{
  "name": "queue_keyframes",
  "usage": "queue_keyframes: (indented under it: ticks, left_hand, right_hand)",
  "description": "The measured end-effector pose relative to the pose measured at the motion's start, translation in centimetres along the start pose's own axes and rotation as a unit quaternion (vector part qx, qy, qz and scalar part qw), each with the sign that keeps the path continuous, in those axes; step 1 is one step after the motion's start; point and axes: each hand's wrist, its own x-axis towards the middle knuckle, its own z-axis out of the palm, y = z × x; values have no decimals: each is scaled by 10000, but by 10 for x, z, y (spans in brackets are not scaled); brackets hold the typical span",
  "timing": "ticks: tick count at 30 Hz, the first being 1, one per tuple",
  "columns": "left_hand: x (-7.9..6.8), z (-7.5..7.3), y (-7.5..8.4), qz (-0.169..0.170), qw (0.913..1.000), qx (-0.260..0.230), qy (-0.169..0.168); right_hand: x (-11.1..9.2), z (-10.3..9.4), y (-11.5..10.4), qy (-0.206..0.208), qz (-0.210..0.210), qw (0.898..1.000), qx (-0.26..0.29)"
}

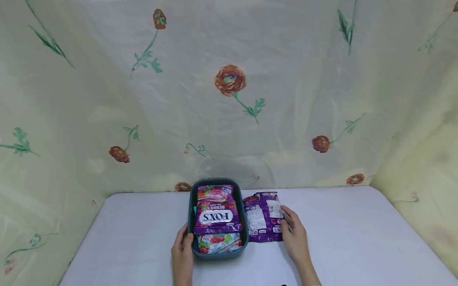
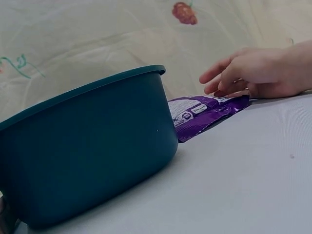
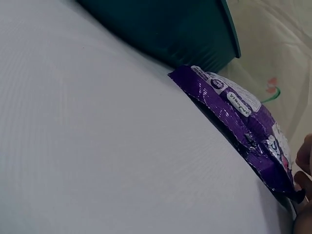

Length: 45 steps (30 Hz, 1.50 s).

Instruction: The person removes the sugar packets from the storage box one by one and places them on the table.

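Note:
A dark teal plastic bin [image 1: 219, 257] stands on the table with candy bags inside. On top lies a purple bag [image 1: 219, 212] lettered FOX'S BERRIES, upside down in the head view. Beneath its near end shows a white, red and green packet [image 1: 220, 243]. My left hand [image 1: 183, 248] rests against the bin's left side, thumb near the rim. To the bin's right, another purple FOX'S candy bag [image 1: 262, 218] lies flat on the table, printed back up. My right hand [image 1: 294, 234] is at this bag's right edge, fingers spread and loosely bent over it.
A white cloth covers the table [image 1: 358, 230]. Behind it hangs a pale curtain [image 1: 286, 131] with printed flowers, which also runs along both sides. The bin stands near the table's back edge.

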Motion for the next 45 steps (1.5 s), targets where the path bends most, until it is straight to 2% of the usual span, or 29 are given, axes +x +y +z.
queue_keyframes:
  ticks: [4,8,11,14,18,21,24,28,31,40,45]
  left_hand:
    - [2,1,0,-166,9998,-65,50]
    - [2,3,-2,-306,9994,-149,25]
    - [1,2,-1,-244,9996,-126,31]
    - [0,1,0,-179,9998,-93,-2]
    - [0,0,2,-149,9999,-72,-29]
    - [0,0,2,-151,9999,-74,-16]
    - [1,0,1,-197,9998,-76,8]
    - [2,0,0,-237,9997,-58,-12]
    - [2,0,1,-168,9998,-77,-33]
    - [2,0,2,-204,9998,-49,-75]
    - [1,0,2,-254,9997,-24,-62]
  right_hand:
    - [3,1,-4,218,-16,9989,407]
    - [2,0,-6,770,17,9944,722]
    - [-1,1,-5,1109,32,9894,941]
    - [-7,3,-6,1306,-87,9841,1199]
    - [-14,5,-11,1354,-486,9745,1724]
    - [-19,6,-17,1075,-763,9686,2106]
    - [-23,7,-22,454,-864,9642,2467]
    - [-26,9,-28,-513,-643,9555,2833]
    - [-28,11,-30,-1043,-430,9486,2956]
    - [-30,16,-34,-1650,-456,9278,3314]
    - [-34,18,-44,-1831,-368,9221,3389]
